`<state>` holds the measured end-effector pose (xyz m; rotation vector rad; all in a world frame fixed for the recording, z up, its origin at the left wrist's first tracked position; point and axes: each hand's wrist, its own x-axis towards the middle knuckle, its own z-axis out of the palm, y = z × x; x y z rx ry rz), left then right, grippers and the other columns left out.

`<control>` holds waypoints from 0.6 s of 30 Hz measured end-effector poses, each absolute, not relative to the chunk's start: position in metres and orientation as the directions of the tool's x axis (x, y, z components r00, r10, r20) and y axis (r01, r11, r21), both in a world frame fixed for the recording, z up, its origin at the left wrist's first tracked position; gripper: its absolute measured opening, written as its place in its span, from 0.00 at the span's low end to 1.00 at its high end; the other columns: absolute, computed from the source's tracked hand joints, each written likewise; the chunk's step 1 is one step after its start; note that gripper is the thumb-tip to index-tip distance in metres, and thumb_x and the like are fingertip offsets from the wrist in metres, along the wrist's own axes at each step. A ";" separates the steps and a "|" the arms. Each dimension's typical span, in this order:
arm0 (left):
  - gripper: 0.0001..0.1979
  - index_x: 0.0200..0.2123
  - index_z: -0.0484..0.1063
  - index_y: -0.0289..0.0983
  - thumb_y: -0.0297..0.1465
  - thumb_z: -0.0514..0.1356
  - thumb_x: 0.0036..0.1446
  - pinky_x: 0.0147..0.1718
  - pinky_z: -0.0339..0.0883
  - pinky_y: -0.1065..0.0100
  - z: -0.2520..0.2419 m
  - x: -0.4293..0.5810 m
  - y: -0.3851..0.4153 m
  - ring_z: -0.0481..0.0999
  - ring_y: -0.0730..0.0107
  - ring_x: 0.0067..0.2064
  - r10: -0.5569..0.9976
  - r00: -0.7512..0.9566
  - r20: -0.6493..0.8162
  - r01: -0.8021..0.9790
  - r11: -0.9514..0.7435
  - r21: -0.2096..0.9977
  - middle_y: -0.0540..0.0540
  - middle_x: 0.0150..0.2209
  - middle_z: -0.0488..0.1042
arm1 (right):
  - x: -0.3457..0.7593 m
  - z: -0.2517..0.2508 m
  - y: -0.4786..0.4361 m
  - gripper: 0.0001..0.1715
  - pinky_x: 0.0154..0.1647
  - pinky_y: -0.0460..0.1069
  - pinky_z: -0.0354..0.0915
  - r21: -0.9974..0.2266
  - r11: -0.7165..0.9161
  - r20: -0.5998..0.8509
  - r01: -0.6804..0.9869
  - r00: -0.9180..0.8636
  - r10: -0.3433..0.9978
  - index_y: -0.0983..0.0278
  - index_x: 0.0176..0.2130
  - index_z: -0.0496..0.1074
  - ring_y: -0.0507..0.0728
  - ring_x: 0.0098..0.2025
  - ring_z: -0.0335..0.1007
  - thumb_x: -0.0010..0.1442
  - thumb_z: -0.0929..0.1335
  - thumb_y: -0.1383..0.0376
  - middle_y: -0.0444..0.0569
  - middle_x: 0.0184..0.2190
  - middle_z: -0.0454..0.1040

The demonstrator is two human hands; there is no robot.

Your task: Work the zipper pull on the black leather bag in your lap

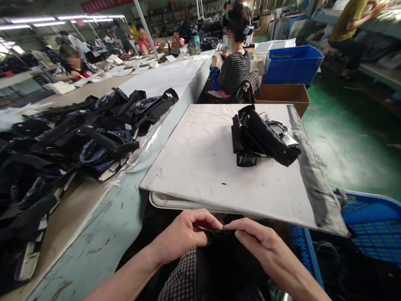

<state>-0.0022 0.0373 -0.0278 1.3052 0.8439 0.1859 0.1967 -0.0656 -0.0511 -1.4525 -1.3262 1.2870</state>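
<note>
Low in the view, a black bag piece [227, 271] hangs over my lap, soft and dark, its exact kind hard to make out. My left hand [187, 234] pinches its upper edge between thumb and fingers. Close beside it, my right hand [257, 243] grips the same edge, the fingertips of both hands nearly meeting. Checked cloth [178, 285] shows under the left forearm. Just beyond my hands is a white-covered board [192, 159], on which lies a folded black bag [265, 135] with a shiny silvery patch.
Many black bag pieces [55, 150] are heaped along the long table on the left. At right, a blue plastic basket [379, 205] holds dark material. A seated person [235, 68] works ahead, near a blue bin [294, 65] and a cardboard box [283, 97].
</note>
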 end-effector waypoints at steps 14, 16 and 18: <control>0.14 0.38 0.77 0.35 0.19 0.59 0.47 0.43 0.67 0.69 -0.018 0.004 0.026 0.75 0.67 0.42 0.615 0.702 -0.358 0.353 0.135 0.926 0.47 0.39 0.76 | 0.177 -0.037 -0.076 0.06 0.46 0.54 0.63 -0.691 0.258 0.401 0.675 0.061 0.914 0.61 0.37 0.71 0.56 0.41 0.68 0.59 0.71 0.71 0.46 0.38 0.72; 0.13 0.37 0.76 0.35 0.19 0.59 0.48 0.43 0.67 0.69 -0.018 0.004 0.024 0.75 0.68 0.41 0.626 0.700 -0.343 0.349 0.118 0.930 0.47 0.39 0.76 | 0.175 -0.037 -0.077 0.05 0.46 0.54 0.63 -0.686 0.262 0.412 0.678 0.066 0.909 0.61 0.36 0.71 0.56 0.40 0.68 0.60 0.70 0.71 0.46 0.37 0.72; 0.13 0.37 0.76 0.35 0.19 0.59 0.48 0.44 0.67 0.69 -0.017 0.003 0.023 0.75 0.68 0.42 0.641 0.696 -0.322 0.345 0.094 0.934 0.48 0.39 0.76 | 0.174 -0.037 -0.077 0.05 0.45 0.53 0.63 -0.693 0.263 0.413 0.671 0.071 0.908 0.62 0.35 0.71 0.56 0.40 0.68 0.60 0.69 0.72 0.46 0.36 0.72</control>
